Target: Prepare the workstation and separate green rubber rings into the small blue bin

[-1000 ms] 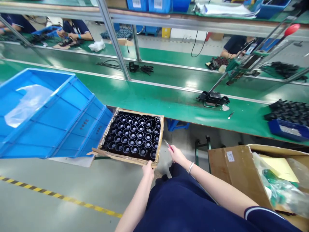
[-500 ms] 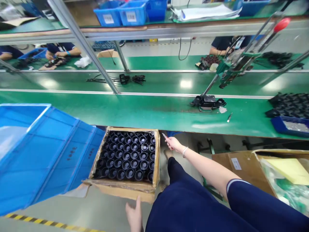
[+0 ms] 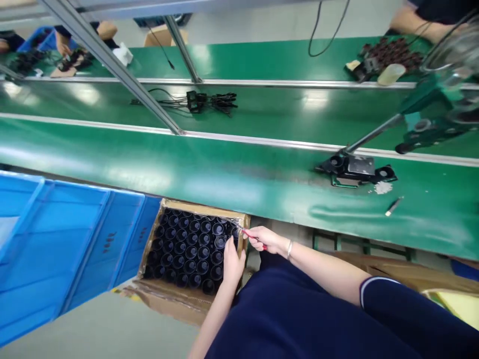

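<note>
An open cardboard box [image 3: 175,296] stands on the floor below the bench, packed with several rows of black round parts [image 3: 187,247]. My left hand [image 3: 232,264] rests over the box's near right corner, fingers curled down on the parts there; whether it grips one is hidden. My right hand [image 3: 266,240] is closed on a thin red-handled tool [image 3: 251,236], its tip at the box's far right corner. My dark blue trousers fill the lower right.
A tilted blue plastic crate [image 3: 63,244] leans against the box's left side. The green bench [image 3: 232,169] carries a black fixture with a lever [image 3: 354,168], a small pen-like piece [image 3: 393,206] and cable bundles [image 3: 202,102]. Other people's hands work at the far side. Cardboard cartons [image 3: 404,271] stand at right.
The view has tipped down and closer. My left hand rose from the box's front edge onto the parts at its right corner. My right hand brought the red tool to the box's far right corner.
</note>
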The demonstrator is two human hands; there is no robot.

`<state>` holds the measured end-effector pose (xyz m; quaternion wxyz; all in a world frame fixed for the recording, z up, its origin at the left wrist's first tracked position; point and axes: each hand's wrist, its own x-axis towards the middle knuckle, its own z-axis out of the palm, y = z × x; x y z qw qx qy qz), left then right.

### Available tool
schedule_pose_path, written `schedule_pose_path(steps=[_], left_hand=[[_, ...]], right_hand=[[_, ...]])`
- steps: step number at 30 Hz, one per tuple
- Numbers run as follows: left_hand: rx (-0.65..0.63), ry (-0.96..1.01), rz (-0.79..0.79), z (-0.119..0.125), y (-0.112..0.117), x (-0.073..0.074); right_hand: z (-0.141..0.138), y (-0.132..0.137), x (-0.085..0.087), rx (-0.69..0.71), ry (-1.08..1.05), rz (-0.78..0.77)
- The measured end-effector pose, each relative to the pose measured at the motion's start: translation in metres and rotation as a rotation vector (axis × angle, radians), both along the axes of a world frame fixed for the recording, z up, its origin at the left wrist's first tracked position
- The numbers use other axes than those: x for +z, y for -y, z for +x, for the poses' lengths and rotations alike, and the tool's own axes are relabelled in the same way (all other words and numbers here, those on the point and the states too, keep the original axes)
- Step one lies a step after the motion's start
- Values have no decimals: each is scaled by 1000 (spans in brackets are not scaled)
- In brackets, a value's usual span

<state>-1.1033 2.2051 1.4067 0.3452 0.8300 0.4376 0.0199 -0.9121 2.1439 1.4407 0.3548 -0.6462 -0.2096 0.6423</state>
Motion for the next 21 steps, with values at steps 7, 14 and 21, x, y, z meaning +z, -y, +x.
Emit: schedule_pose_path(steps=[7, 14, 21], left_hand=[[7, -155, -31, 43, -7, 2], [-42, -273, -14, 48, -2, 12], [-3, -349, 21, 56, -9, 3]], right_hand=[[40, -26, 10, 352, 591, 0], [23, -110, 3, 766, 890, 132], [28, -177, -13, 1158, 934, 208]])
